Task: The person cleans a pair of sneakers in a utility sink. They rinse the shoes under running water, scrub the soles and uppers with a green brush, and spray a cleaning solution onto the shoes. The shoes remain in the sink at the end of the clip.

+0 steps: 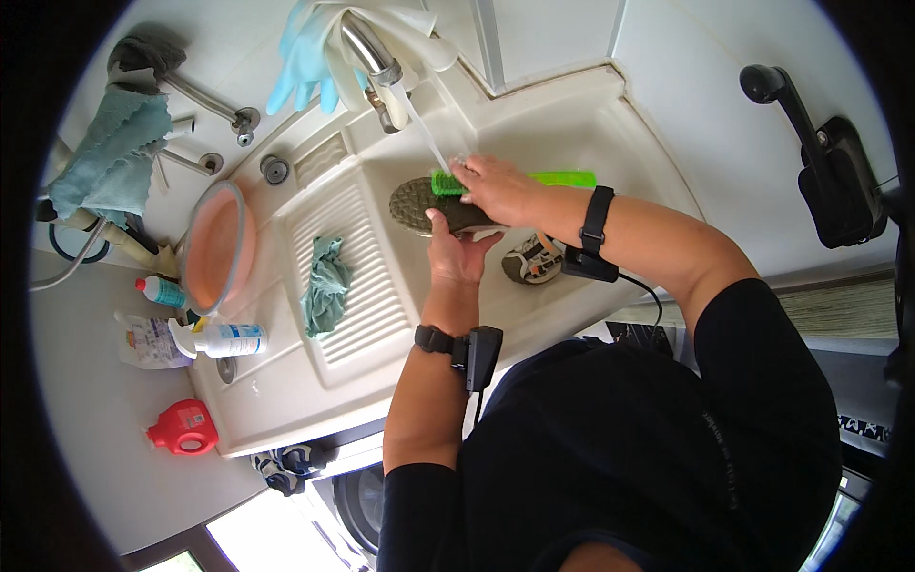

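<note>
My left hand (457, 254) grips a shoe (414, 206) from below, its dark treaded sole turned up. In my right hand (493, 187) is a bright green scrubbing brush (561, 178), its bristles against the sole. Water runs from the metal faucet (368, 46) down beside the brush head. Both hands are over the basin of a white laundry sink (529, 146). A second shoe (532, 259), white, black and orange, lies in the basin under my right forearm. The upper of the held shoe is mostly hidden.
A teal cloth (327, 286) lies on the ribbed washboard (364, 250). On the left are a pink basin (218, 247), a spray bottle (227, 339) and a red jug (184, 427). Rubber gloves (307, 61) hang by the faucet. A black-handled crank (808, 129) projects at right.
</note>
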The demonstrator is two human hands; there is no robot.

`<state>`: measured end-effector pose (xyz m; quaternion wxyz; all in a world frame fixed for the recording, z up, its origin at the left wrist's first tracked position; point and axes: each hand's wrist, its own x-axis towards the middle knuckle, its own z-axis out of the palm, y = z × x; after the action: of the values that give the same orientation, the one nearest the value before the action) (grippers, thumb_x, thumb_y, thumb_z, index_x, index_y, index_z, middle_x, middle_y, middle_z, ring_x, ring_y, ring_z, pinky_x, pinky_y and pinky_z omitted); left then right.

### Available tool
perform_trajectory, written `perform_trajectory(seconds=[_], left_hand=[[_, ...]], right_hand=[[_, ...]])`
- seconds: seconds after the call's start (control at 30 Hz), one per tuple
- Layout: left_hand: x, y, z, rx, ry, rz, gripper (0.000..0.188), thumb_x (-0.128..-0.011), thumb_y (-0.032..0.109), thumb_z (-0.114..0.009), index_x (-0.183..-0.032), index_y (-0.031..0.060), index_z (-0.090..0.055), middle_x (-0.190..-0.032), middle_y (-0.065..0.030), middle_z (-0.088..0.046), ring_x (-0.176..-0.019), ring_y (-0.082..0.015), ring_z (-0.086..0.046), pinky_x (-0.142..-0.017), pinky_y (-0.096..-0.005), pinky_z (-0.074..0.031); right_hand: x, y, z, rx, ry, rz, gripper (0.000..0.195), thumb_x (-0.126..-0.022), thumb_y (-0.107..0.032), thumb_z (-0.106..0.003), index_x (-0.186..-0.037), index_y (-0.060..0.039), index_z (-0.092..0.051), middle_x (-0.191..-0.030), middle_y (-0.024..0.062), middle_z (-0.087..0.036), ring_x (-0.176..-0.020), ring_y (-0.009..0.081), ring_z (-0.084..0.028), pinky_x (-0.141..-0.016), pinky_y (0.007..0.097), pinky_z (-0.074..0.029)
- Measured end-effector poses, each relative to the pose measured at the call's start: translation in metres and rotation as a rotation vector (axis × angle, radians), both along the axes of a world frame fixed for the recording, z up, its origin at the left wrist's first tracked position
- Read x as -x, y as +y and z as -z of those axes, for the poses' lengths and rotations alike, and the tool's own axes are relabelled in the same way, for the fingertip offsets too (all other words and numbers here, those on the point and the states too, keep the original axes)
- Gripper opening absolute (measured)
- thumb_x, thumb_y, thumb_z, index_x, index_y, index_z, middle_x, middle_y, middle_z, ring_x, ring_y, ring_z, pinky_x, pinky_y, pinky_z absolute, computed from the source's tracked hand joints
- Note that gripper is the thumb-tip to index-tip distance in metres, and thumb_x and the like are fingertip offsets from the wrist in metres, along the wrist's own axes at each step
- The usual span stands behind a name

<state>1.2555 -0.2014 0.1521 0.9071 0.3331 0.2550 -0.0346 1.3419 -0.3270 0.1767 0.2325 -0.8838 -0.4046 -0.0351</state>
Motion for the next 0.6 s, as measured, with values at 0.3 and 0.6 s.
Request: perform_trajectory(seconds=[0.3,0.6], left_hand=[[-0.001,0.017,-0.017,-0.392,0.132,0.074,0.057,-0.100,0.059,-0.036,-0.141,0.0199,-0.034,-0.134,-0.0105,-0.050,-0.115,-0.0333,-0.055,-0.088,-0.0606,-0.047],[0.011,0.005,-0.015,-0.381,-0.141,0.094,0.082,-0.075,-0.009,-0.070,-0.143,0.0111,-0.029,-0.121,-0.0109,-0.053,-0.109,-0.0237,-0.056,-0.089,-0.0371,-0.052]], right_hand=[[0.016,-0.033,-0.005,0.035,0.090,-0.120,0.061,-0.092,-0.016,-0.060,-0.146,-0.0017,-0.035,-0.118,0.0198,-0.050,-0.109,0.0377,-0.051,-0.089,0.0441,-0.045],[0.011,-0.015,0.000,-0.103,0.166,-0.003,0.052,-0.095,-0.015,-0.057,-0.143,-0.0048,-0.041,-0.112,0.0173,-0.051,-0.100,0.0348,-0.054,-0.087,0.0387,-0.046]])
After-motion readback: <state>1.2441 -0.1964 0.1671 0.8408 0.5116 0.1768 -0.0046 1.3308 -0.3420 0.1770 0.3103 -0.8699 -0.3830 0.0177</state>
